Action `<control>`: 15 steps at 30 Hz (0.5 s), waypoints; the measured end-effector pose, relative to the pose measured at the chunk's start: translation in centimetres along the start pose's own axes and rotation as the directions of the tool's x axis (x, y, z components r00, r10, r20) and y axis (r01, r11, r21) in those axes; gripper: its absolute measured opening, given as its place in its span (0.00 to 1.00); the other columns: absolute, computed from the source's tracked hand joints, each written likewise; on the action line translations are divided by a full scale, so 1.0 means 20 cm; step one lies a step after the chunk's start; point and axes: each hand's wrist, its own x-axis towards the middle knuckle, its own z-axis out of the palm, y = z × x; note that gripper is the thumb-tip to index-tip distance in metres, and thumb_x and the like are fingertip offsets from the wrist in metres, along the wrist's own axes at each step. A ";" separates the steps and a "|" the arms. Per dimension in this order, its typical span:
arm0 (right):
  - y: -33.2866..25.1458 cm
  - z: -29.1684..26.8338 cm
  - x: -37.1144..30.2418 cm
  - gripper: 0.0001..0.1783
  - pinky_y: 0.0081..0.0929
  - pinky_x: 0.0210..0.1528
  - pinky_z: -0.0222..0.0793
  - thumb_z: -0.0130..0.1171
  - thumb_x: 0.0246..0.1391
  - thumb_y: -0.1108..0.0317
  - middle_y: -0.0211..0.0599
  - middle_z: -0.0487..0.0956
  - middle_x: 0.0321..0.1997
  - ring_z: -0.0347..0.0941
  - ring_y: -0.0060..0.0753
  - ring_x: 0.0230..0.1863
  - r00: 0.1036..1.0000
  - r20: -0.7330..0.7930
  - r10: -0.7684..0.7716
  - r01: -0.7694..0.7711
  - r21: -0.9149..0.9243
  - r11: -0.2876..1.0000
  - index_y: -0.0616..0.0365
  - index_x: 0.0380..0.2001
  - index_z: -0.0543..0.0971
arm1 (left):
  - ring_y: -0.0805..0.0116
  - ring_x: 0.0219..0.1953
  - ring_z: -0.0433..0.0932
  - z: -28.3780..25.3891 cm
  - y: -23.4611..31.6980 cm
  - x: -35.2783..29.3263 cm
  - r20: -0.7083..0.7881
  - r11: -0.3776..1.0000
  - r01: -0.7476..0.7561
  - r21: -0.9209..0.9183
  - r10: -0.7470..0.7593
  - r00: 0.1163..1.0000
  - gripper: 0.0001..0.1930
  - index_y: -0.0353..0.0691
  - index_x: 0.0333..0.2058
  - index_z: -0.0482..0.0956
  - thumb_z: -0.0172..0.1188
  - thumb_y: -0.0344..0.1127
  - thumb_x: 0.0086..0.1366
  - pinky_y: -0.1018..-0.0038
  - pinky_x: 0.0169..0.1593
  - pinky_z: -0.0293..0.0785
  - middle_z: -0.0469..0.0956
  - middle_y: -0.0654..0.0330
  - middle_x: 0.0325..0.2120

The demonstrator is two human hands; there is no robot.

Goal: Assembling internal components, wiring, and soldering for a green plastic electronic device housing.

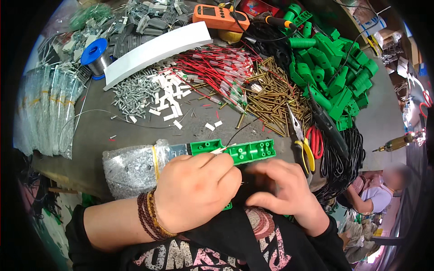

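Note:
My left hand (199, 189) is closed in a fist-like pinch in front of a green plastic housing (253, 152). What its fingers hold is mostly hidden; a small white piece (219, 151) shows just above the knuckles, near a thin black wire (242, 129). My right hand (287, 189) is beside it on the right, thumb and fingers apart and slightly blurred, with nothing visible in them. The housing lies with its hollow side up, showing screw posts. Another green edge (228, 206) peeks out below my left hand. Left of the housing sits a bubble-wrapped bundle (131, 167) with a yellow band.
Behind lie piles of silver screws (131, 92), white pieces (168, 92), red wires (212, 65) and brass-coloured screws (275, 97). Green housings (334, 67) heap at right, near pliers (302, 147) and a soldering iron (330, 126). A solder spool (96, 56) and orange multimeter (219, 17) stand farther back.

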 end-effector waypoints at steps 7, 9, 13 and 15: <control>0.00 0.14 0.05 0.13 0.32 0.22 0.67 0.68 0.47 0.67 0.31 0.70 0.22 0.72 0.35 0.22 0.910 -0.152 -0.386 0.347 -0.230 0.909 0.54 0.23 0.72 | 0.61 0.29 0.77 -0.08 0.00 0.01 0.211 0.996 0.012 -0.090 0.007 0.977 0.10 0.43 0.28 0.75 0.68 0.36 0.49 0.66 0.31 0.73 0.73 0.60 0.25; 0.02 0.14 0.06 0.13 0.31 0.21 0.68 0.70 0.44 0.68 0.32 0.70 0.21 0.72 0.36 0.20 0.899 -0.170 -0.403 0.366 -0.211 0.906 0.55 0.22 0.73 | 0.60 0.28 0.75 -0.06 0.00 0.00 0.133 0.995 0.015 -0.101 -0.002 0.991 0.08 0.44 0.27 0.76 0.67 0.35 0.50 0.66 0.30 0.71 0.71 0.62 0.23; 0.04 0.16 0.05 0.14 0.32 0.21 0.66 0.69 0.48 0.67 0.33 0.69 0.20 0.71 0.37 0.20 0.903 -0.189 -0.385 0.340 -0.232 0.911 0.55 0.21 0.71 | 0.60 0.27 0.72 -0.04 -0.02 0.03 0.163 0.995 -0.017 -0.095 0.033 0.986 0.07 0.42 0.22 0.75 0.66 0.34 0.50 0.66 0.28 0.70 0.70 0.61 0.22; 0.05 0.16 0.05 0.16 0.35 0.21 0.64 0.67 0.53 0.66 0.35 0.69 0.20 0.70 0.40 0.20 0.909 -0.213 -0.358 0.324 -0.177 0.929 0.55 0.20 0.69 | 0.59 0.26 0.72 -0.04 -0.02 0.05 0.155 0.997 -0.024 -0.074 0.035 0.987 0.08 0.42 0.22 0.74 0.65 0.33 0.49 0.65 0.28 0.69 0.69 0.61 0.22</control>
